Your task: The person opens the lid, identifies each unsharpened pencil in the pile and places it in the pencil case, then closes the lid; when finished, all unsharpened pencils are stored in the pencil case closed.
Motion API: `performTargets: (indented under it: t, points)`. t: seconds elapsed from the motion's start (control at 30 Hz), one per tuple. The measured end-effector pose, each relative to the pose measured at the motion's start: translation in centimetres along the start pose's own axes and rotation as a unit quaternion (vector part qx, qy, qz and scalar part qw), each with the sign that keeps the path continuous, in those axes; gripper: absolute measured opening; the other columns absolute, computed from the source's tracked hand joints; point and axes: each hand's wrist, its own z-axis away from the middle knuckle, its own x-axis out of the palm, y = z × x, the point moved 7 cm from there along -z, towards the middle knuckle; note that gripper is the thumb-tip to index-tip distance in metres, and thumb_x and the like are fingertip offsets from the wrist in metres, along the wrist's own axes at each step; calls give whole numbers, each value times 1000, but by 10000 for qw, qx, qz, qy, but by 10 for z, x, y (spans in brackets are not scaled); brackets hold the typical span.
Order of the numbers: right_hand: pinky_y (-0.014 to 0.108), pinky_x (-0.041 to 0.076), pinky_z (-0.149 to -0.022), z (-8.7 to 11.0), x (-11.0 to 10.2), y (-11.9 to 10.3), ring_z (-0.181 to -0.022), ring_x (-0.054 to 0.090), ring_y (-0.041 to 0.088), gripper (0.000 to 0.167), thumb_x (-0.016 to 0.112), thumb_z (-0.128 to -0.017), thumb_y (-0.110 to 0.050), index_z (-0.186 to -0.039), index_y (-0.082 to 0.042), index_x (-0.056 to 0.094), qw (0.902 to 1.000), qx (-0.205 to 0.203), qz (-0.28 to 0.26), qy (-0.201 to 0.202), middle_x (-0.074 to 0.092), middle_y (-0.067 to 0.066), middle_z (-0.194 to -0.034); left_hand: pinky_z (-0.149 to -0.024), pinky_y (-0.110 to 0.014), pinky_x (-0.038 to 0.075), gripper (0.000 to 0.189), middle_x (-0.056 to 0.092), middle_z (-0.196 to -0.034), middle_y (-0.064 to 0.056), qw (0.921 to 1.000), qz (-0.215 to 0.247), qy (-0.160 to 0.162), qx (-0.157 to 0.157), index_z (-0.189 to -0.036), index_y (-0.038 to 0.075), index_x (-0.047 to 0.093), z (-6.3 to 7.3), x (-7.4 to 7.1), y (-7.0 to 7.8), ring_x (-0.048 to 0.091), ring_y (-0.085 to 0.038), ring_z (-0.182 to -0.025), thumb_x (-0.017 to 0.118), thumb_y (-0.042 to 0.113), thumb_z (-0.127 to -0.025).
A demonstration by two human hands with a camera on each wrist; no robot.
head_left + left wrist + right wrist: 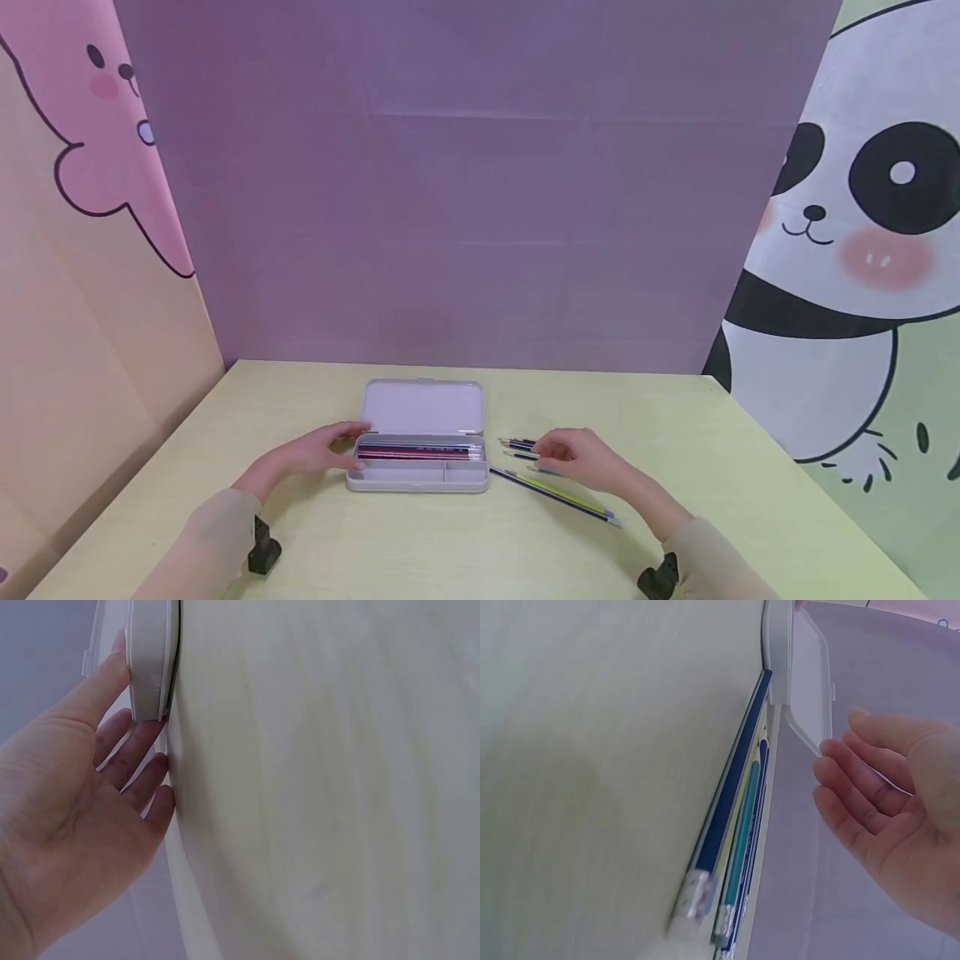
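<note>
A white pencil case lies opened flat on the table, lid tipped back. Several dark and red pencils fill its rear compartment. My left hand grips the case's left end; in the left wrist view the thumb lies over the rim and fingertips touch the end wall. To the right, my right hand hovers over several loose pencils, its fingers loosely bent with nothing between them. A yellow-green pencil and a dark blue pencil lie nearer me. The right wrist view also shows a teal pencil.
The light wooden table runs back to a purple backdrop. A pink cartoon panel stands at left, a panda panel at right. Black wrist cameras sit on both sleeves.
</note>
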Motion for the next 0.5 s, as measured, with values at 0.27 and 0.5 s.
performTargets:
  t: [0.27, 0.5]
  points:
    - [20, 51, -65, 17, 2, 6, -73, 56, 4, 20, 65, -88, -16, -102, -1, 65, 9996, 47, -217, -152, 66, 0, -86, -111, -56, 24, 75, 39, -145, -18, 10000, 16, 0, -47, -142, 8, 39, 1, 0, 0, 31, -38, -135, 73, 34, -81]
    - [19, 51, -64, 26, 8, 12, -72, 57, 3, 17, 67, -87, -13, -100, -3, 66, 9990, 13, -313, -331, 66, 0, -85, -111, -56, 24, 74, 39, -145, -18, 10000, 49, -5, -54, -142, 8, 38, 2, 0, 1, 31, -38, -135, 72, 32, -82]
